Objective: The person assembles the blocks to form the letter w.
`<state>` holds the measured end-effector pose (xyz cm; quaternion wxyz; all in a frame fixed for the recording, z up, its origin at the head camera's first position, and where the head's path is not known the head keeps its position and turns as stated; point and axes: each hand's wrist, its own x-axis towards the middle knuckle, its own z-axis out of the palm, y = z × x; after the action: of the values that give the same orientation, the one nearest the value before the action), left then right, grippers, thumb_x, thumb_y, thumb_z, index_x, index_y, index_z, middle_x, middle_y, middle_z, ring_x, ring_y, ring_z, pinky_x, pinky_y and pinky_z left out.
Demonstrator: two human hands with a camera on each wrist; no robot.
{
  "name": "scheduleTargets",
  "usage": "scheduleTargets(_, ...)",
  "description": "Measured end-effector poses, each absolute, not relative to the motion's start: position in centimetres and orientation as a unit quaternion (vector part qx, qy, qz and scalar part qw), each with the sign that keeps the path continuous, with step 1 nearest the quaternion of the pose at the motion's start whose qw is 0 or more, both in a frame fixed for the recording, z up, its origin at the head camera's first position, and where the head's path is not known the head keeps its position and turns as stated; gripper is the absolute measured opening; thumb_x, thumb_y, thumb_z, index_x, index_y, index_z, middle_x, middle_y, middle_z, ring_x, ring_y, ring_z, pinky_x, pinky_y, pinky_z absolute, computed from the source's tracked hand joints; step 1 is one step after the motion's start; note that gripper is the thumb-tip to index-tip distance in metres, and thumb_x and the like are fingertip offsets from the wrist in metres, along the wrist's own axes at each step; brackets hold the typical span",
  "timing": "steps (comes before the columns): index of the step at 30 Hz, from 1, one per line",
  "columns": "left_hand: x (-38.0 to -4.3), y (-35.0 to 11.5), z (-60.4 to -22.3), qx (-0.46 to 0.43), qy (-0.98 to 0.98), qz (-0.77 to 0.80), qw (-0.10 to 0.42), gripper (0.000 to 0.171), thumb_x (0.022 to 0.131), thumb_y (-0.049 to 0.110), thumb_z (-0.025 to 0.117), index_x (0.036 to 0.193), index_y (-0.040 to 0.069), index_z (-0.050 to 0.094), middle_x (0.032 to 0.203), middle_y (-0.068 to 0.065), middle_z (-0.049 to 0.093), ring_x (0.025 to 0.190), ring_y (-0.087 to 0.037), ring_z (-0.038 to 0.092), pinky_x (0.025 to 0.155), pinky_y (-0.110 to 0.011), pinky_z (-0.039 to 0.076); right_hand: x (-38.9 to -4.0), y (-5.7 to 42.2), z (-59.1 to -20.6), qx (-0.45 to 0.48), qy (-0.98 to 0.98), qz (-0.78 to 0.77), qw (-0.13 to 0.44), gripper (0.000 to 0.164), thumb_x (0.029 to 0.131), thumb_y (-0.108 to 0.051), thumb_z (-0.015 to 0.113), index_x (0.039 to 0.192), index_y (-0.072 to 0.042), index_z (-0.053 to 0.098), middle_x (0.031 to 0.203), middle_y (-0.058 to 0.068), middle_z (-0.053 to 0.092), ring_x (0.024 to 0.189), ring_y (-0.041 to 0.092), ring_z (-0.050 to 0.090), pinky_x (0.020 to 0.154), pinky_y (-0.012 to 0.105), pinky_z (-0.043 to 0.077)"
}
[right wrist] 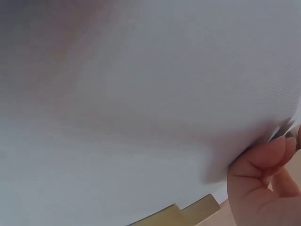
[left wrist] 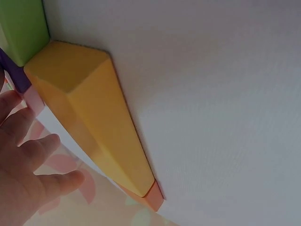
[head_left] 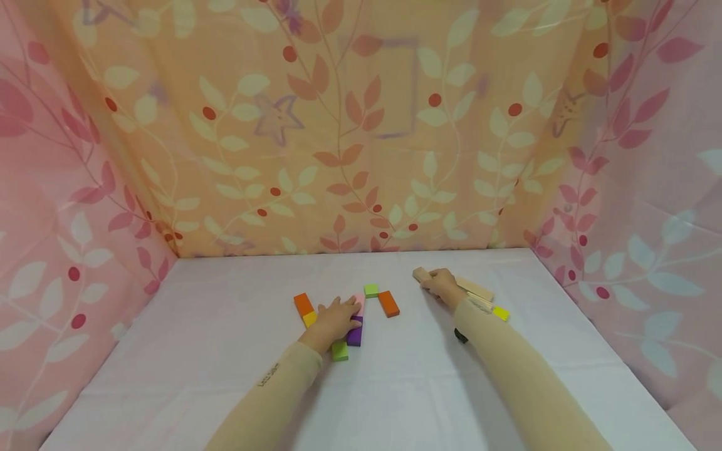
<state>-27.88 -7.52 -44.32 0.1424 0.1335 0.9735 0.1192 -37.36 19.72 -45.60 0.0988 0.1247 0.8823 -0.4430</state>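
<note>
Wood block (head_left: 419,274) sitting in right hand (head_left: 444,287), left hand (head_left: 333,322) spreading over purple block (head_left: 355,337) and pink block (head_left: 361,307)

Right of center in the head view, the right hand's fingers are curling around the pale block, its end poking out toward the left; whether it is touching the bench (head_left: 141,376) is hard to tell. More pale wooden pieces (head_left: 475,289) are lying just right of that hand, with a bright yellow block (head_left: 501,313) showing beside the sleeve.

At lower center, the left hand's fingers are stretching out, gripping nothing; whether they are pressing on the blocks is unclear. A green block (head_left: 340,352) is showing below that wrist, touching an amber block (left wrist: 89,117), which is meeting an orange block (head_left: 303,304) at its far end. Above the pink block, a smaller green piece (head_left: 371,290) is lying next to another orange block (head_left: 388,304).
</note>
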Motion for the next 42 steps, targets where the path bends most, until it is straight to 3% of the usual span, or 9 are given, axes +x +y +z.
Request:
scheduleTargets(3, -27.9, -7.5, -44.3, 0.133, 0.974, 0.12, 0.141, 0.052, 0.098, 0.035, 0.057, 0.146, 0.018, 0.047, 0.155, -0.004, 0.035, 0.143, -0.036, 0.024, 0.109, -0.066, 0.017, -36.6, 19.8, -45.4, 0.105, 0.885, -0.443, 0.102, 0.052, 0.091, -0.014, 0.064, 0.136, 0.007, 0.048, 0.1, 0.015, 0.06, 0.067, 0.016, 0.051, 0.055, 0.024, 0.043)
scheduleTargets(7, -27.9, -7.5, -44.2, 0.134, 0.974, 0.119, 0.14, 0.052, 0.097, 0.035, 0.057, 0.145, 0.017, 0.048, 0.154, -0.004, 0.036, 0.143, -0.036, 0.025, 0.108, -0.066, 0.018, -35.4, 19.9, -45.1, 0.078, 0.89, -0.438, 0.103, 0.053, 0.092, -0.016, 0.062, 0.137, 0.007, 0.046, 0.13, 0.025, 0.051, 0.097, 0.025, 0.052, 0.078, 0.032, 0.048)
scheduleTargets(10, -27.8, -7.6, -44.2, 0.135, 0.974, 0.12, 0.14, 0.052, 0.098, 0.035, 0.056, 0.146, 0.017, 0.047, 0.155, -0.004, 0.036, 0.143, -0.037, 0.024, 0.108, -0.067, 0.018, -34.6, 19.8, -44.9, 0.072, 0.89, -0.439, 0.095, 0.053, 0.091, -0.016, 0.064, 0.136, 0.007, 0.047, 0.135, 0.027, 0.047, 0.106, 0.029, 0.048, 0.088, 0.038, 0.046)
scheduleTargets(18, -27.8, -7.6, -44.3, 0.13, 0.972, 0.133, 0.145, 0.052, 0.098, 0.034, 0.057, 0.146, 0.017, 0.047, 0.155, -0.004, 0.035, 0.144, -0.035, 0.023, 0.109, -0.066, 0.016, -32.8, 19.3, -44.7, 0.036, 0.914, -0.401, 0.053, 0.05, 0.087, -0.019, 0.067, 0.128, 0.008, 0.056, 0.119, 0.025, 0.059, 0.099, 0.03, 0.054, 0.087, 0.042, 0.047)
scheduleTargets(33, -28.1, -7.6, -44.5, 0.131, 0.971, 0.136, 0.147, 0.052, 0.098, 0.034, 0.056, 0.147, 0.017, 0.046, 0.156, -0.004, 0.034, 0.144, -0.035, 0.023, 0.109, -0.066, 0.015, -28.5, 18.1, -45.4, 0.005, 0.897, -0.441, 0.016, 0.04, 0.087, -0.012, 0.07, 0.119, 0.01, 0.062, 0.085, 0.011, 0.063, 0.076, 0.018, 0.052, 0.063, 0.025, 0.041)
scheduleTargets(42, -27.9, -7.5, -44.4, 0.139, 0.973, 0.12, 0.139, 0.053, 0.098, 0.035, 0.056, 0.146, 0.016, 0.046, 0.155, -0.004, 0.034, 0.144, -0.036, 0.024, 0.109, -0.067, 0.017, -25.8, 16.9, -45.6, -0.003, 0.896, -0.445, 0.012, 0.037, 0.087, -0.012, 0.071, 0.118, 0.008, 0.064, 0.085, 0.008, 0.063, 0.075, 0.017, 0.053, 0.061, 0.025, 0.042)
